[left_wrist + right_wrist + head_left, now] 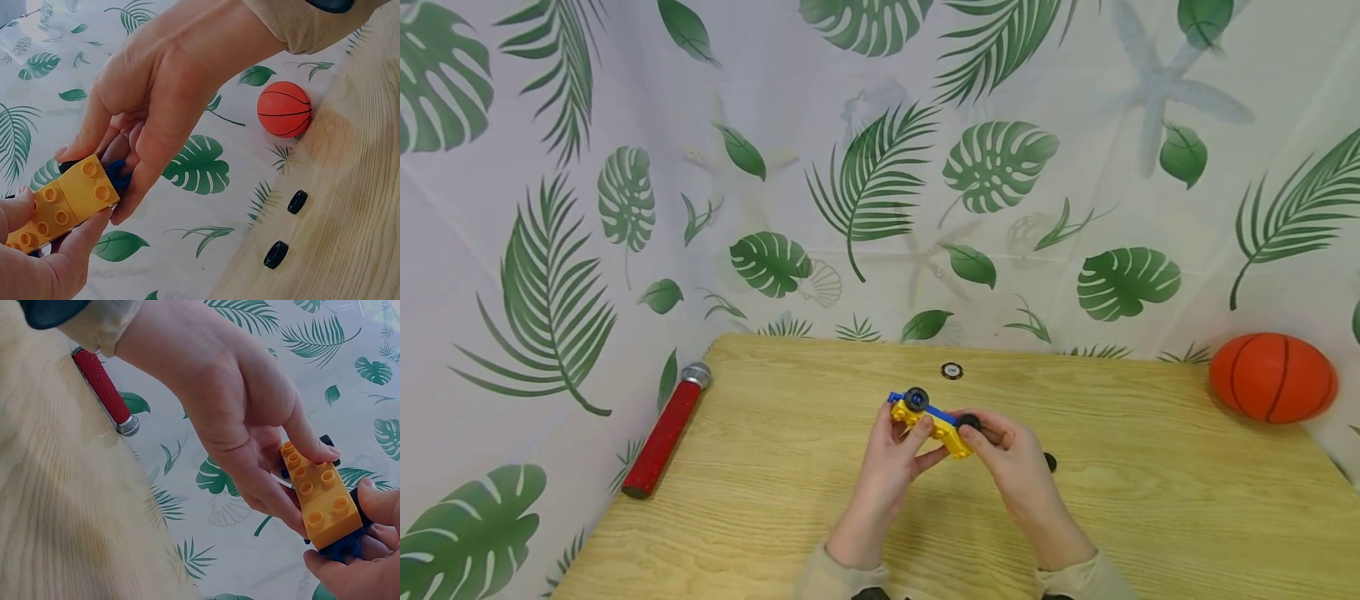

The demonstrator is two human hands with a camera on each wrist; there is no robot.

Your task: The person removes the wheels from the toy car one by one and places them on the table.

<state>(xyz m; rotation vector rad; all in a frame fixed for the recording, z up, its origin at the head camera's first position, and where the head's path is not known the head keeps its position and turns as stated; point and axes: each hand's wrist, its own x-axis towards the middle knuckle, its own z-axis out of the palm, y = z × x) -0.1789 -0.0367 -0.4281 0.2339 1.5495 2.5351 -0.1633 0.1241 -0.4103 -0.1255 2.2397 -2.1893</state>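
A toy car (951, 433) of yellow studded bricks on a blue base is held up over the table between both hands. Two black wheels show along its upper side in the head view. My left hand (891, 454) grips one end, thumb across the yellow bricks. At the other end my right hand (1018, 467) holds the car, its thumb by the black wheel (970, 422). The yellow studs (315, 517) face the camera in the right wrist view. Two loose black wheels, a farther one (297, 201) and a nearer one (275, 255), stand on the table.
A red microphone (662, 437) lies along the table's left edge. An orange basketball (1273, 377) sits at the right back corner. Near the back edge lies a small black-and-white round disc (952, 371). A leaf-print cloth (880, 317) hangs behind the wooden table (760, 433).
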